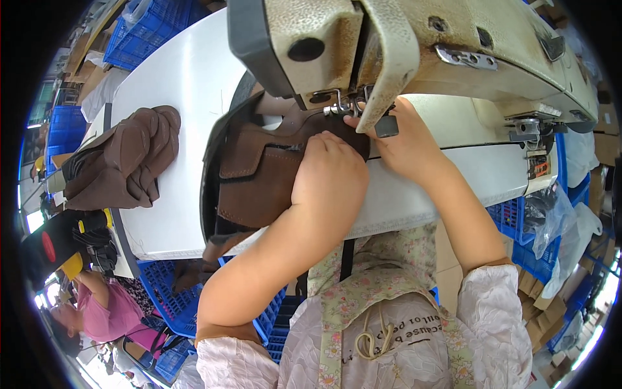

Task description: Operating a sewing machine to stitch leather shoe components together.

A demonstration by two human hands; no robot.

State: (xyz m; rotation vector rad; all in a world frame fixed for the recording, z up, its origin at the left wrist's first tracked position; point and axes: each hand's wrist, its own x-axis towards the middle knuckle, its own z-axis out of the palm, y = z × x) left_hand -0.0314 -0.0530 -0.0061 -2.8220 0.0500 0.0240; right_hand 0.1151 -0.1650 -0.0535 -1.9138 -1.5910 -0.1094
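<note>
My left hand (pixel 329 170) lies on a brown leather piece (pixel 249 191) just in front of the needle end of the sewing machine (pixel 421 45), fingers bunched together against the leather; I cannot tell whether they pinch a fold or only press. My right hand (pixel 407 144) reaches under the machine's arm, its fingertips at the leather's edge beside the needle, partly hidden by the machine, so I cannot tell how closely they grip. The leather sits beneath the machine's presser foot (pixel 337 109) and spreads out to the left, a stitched panel and a dark lining showing.

The white table (pixel 168 220) runs under the machine and out to its left, glossy, with a ruled scale along the near edge. Well left of the machine, a heap of brown cut pieces (pixel 133 155) lies folded over itself. Beyond that heap, blue crates (pixel 152 29) stand far to the machine's left. A blue basket (pixel 172 301) sits lower, to the machine's near left, and past it a co-worker in pink (pixel 116 311). Right of the machine, clear plastic (pixel 558 220) drapes another blue crate (pixel 512 220), with cardboard (pixel 544 318) stacked nearby.
</note>
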